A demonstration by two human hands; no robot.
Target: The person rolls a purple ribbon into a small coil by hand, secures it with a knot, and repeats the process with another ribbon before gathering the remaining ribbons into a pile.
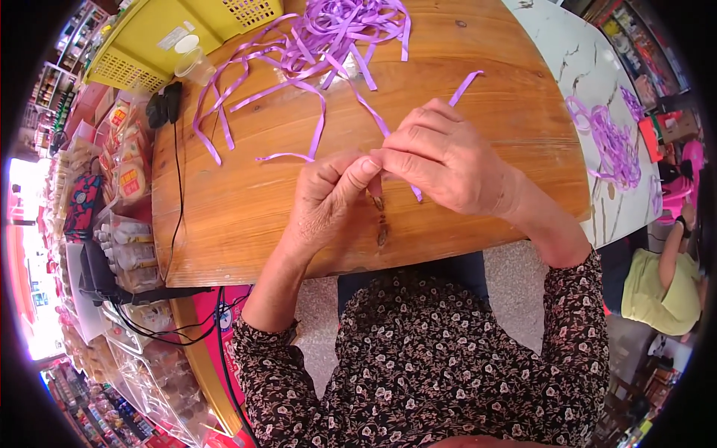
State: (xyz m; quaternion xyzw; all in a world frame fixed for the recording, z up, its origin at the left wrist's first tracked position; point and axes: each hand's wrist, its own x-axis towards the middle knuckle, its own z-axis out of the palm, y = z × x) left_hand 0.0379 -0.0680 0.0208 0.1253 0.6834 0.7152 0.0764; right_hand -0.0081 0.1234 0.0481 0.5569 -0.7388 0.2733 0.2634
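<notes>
Ribbon: flat purple fabric strip (467,88), partly hidden behind R hand (448,157); one end pokes out past the knuckles, another purple bit shows just below the hand, both over the table; can't tell if same pc.
R hand grip: fingers curled, thumb + index in a narrow pinch, tips meeting L thumb; whatever's b/w them is hidden, can't tell if ribbon is gripped.
L hand (326,196) grip: fingers folded, thumb against index, v. narrow gap; thumb tip touches R fingertips; can't tell what, if anything, is held.
Sleeves: black floral-print sleeves (571,313), both forearms bare below them; matching top btm ctr.
Ribbon pile: big tangled heap of purple ribbon (343,30), far side of table, approx ctr; loose strands trail L and twd the hands.
Table: brown wooden tabletop w/ knots + curved edge (493,60), under both hands.
Basket: yellow plastic basket w/ slotted sides (160,45), far L corner.
Cup: small clear plastic cup (196,69), just beside basket.
Black item: small black object w/ thin cord (172,101), L edge of table; type unclear.
Side surface: white dark-veined slab (556,30), R of table; loose purple ribbon bundle (616,145) on it.
Stock L: clear bags w/ red-yellow labels (131,179).
Bg R: person in yellow-green top (661,287), near bright pink plastic seat (694,160).
</notes>
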